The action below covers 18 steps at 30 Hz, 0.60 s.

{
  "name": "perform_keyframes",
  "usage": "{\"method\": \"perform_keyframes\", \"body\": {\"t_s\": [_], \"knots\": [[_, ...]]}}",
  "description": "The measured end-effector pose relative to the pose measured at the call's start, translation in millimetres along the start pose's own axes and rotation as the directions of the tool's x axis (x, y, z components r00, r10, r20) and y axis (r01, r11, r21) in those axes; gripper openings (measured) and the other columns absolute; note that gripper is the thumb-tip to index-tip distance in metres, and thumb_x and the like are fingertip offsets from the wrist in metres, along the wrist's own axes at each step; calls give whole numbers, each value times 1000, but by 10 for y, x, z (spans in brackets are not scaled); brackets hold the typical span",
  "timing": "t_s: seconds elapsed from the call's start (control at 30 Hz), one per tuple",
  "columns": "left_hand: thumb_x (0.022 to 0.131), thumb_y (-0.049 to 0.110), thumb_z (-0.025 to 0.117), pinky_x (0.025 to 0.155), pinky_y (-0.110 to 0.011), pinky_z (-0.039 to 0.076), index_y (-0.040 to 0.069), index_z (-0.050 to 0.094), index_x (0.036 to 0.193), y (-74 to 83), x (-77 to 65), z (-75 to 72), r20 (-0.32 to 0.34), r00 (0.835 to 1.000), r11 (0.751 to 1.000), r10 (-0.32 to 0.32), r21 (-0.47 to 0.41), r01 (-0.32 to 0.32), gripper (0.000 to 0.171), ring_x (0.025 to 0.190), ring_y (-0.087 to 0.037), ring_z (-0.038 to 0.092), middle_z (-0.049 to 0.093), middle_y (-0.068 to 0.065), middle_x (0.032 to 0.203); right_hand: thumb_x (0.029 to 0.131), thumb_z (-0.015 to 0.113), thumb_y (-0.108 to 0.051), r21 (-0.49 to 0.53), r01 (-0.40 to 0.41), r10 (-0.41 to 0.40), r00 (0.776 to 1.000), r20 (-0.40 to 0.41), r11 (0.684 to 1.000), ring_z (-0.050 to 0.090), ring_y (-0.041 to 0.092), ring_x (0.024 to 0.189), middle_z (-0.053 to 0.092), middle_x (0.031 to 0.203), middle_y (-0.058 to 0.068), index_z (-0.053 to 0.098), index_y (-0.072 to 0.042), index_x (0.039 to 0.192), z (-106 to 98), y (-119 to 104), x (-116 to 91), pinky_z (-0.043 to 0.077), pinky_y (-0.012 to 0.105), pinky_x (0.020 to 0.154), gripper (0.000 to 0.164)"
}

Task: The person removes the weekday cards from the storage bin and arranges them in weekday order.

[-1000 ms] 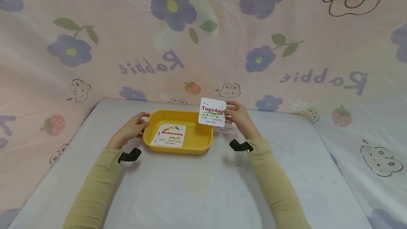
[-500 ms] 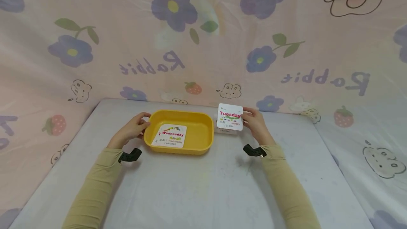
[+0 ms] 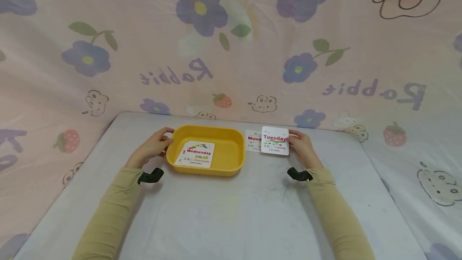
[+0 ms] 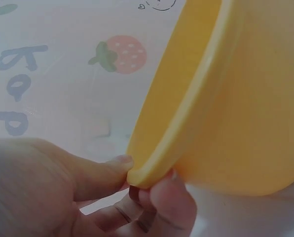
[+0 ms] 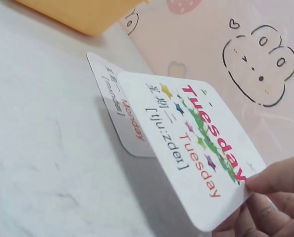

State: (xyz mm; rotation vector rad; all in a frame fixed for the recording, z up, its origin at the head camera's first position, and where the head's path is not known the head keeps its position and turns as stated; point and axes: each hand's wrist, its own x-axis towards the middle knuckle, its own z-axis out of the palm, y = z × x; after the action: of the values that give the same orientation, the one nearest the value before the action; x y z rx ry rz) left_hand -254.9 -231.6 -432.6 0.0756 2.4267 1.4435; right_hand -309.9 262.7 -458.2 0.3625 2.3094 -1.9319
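My left hand (image 3: pixel 152 147) pinches the left rim of a yellow plastic tray (image 3: pixel 205 171), thumb on top and fingers beneath, as the left wrist view shows. Inside the tray lies a white "Wednesday" card (image 3: pixel 196 155), partly over another card at its left edge. To the right, my right hand (image 3: pixel 303 147) pinches a white "Tuesday" card (image 3: pixel 275 141) by its right edge. In the right wrist view this card (image 5: pixel 186 148) is tilted above the table and overlaps part of a "Monday" card (image 5: pixel 120 111), which lies just right of the tray.
The white table (image 3: pixel 223 216) reaches towards me in front of the tray. Behind it hangs a pink curtain (image 3: pixel 238 67) with flowers, rabbits and strawberries, meeting the table's back edge close behind the cards. Dark wrist mounts (image 3: pixel 150 176) are strapped on both sleeves.
My right hand has carried the "Tuesday" card rightwards and down, from over the tray's right rim to beside the "Monday" card, whose left part now shows. The left hand stays on the tray.
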Motion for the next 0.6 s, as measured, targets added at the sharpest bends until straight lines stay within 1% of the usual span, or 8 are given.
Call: {"method": "perform_keyframes", "body": {"t_s": [0.17, 0.3, 0.37, 0.53, 0.6], "knots": [[103, 14, 43, 67, -44, 55, 5, 30, 143, -10, -4, -1, 10, 1000, 1000, 11, -17, -11, 43, 72, -27, 58, 53, -23, 101, 96, 48, -5, -8, -20, 20, 1000, 10, 1000, 50, 17, 95, 46, 131, 19, 38, -2, 144, -81, 42, 51, 45, 24, 69, 49], [103, 14, 44, 66, -42, 55, 6, 31, 142, -29, -2, 10, 4, 1000, 1000, -9, -10, 9, 42, 72, -26, 56, 54, -22, 100, 96, 47, -5, -11, -56, 56, 998, 19, 998, 49, 15, 91, 45, 131, 18, 36, -3, 145, -123, 87, 87, 44, 24, 68, 50], [103, 13, 44, 65, -42, 55, 5, 32, 142, -39, -4, 14, 0, 1000, 1000, -4, -5, 4, 41, 72, -25, 55, 53, -21, 99, 97, 46, -5, -12, -60, 60, 998, 19, 998, 49, 14, 90, 45, 131, 18, 35, -3, 146, -137, 108, 102, 44, 23, 68, 50], [102, 10, 44, 63, -45, 55, 1, 33, 140, -28, -4, 10, -11, 999, 999, 47, 0, -47, 41, 68, -26, 54, 50, -21, 95, 97, 45, -4, -22, -37, 37, 999, -17, 999, 51, 13, 89, 47, 131, 20, 36, -2, 145, -182, 137, 132, 45, 22, 66, 49], [102, 10, 45, 63, -46, 55, 0, 33, 140, -22, -1, 9, -13, 998, 998, 55, -2, -55, 41, 67, -26, 54, 50, -21, 95, 96, 45, -3, -40, -35, 34, 999, -35, 999, 51, 14, 91, 47, 131, 20, 37, -1, 144, -209, 144, 138, 46, 21, 67, 49]]}}
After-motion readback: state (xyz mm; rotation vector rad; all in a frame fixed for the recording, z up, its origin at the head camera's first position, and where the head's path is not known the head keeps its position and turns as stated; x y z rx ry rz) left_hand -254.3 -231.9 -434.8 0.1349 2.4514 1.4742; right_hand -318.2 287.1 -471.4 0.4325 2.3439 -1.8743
